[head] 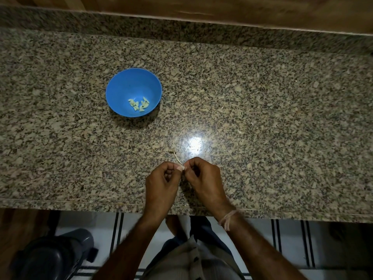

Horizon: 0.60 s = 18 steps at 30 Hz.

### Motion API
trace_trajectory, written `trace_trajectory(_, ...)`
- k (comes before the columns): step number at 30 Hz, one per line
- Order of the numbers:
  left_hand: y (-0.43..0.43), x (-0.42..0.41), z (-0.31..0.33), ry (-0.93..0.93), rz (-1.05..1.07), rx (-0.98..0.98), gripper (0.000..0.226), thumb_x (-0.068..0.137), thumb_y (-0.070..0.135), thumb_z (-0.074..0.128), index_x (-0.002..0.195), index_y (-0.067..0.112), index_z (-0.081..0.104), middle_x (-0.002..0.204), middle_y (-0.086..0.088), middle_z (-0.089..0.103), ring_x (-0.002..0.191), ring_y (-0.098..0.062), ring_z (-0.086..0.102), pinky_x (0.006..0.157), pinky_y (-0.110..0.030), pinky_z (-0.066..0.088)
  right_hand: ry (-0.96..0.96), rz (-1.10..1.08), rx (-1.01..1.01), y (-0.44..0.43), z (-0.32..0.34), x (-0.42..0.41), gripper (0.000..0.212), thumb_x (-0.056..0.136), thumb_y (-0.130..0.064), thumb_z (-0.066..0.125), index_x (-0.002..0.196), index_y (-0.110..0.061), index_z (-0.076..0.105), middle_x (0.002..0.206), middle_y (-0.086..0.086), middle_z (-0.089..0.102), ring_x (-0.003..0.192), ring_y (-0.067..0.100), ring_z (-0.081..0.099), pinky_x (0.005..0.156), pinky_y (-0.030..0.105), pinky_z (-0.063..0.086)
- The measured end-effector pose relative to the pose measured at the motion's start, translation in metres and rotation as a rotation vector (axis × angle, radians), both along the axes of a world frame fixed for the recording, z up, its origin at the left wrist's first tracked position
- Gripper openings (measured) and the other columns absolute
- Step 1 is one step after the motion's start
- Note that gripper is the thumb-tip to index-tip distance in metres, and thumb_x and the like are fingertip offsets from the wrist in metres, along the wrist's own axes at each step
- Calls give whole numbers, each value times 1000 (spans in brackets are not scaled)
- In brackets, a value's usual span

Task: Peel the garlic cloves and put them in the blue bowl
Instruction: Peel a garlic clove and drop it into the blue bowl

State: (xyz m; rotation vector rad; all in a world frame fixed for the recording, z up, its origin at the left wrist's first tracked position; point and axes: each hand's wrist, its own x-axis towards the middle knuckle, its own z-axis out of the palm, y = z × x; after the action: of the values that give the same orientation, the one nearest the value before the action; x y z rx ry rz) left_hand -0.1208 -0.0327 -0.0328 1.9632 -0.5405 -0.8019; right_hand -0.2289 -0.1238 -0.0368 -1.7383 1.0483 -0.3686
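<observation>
From the head camera, looking down: the left hand [161,178] and the right hand [203,178] meet just above the near part of the speckled stone desk [262,98]. Both have their fingers curled in, and between the thumb and fingertips of each sits one small pale garlic clove [183,167], pinched from both sides. A thin dry stalk [175,156] sticks out from it toward the far side. How much skin is left on this clove is too small to tell.

The blue bowl [129,83] stands on the desk well apart from the hands, farther away and to the left. In its bottom lies a small heap of peeled cloves [139,105], pale yellow and bare.

So the work looks well under way: several cloves are done and in the bowl, and one is being peeled. No other unpeeled cloves can be made out on the desk, so this may be among the last.
</observation>
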Motion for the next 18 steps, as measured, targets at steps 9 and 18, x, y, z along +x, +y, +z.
trace_trajectory(9,3,-5,0,-319,-126,38,9,101,20,65,93,23,67,85,12,65,78,-9,59,63,-29,45,42,32,-160,6,-4,-2,10,104,-17,61,97,-16,68,85,-5,65,76,13,60,66,31,46)
trace_trajectory(18,5,-3,-7,-224,-135,54,12,101,16,64,91,19,69,80,9,66,72,-8,59,61,-20,44,-1,-75,8,15,-2,-4,14,104,-12,59,92,-13,67,75,2,67,67,17,61,61,37,47)
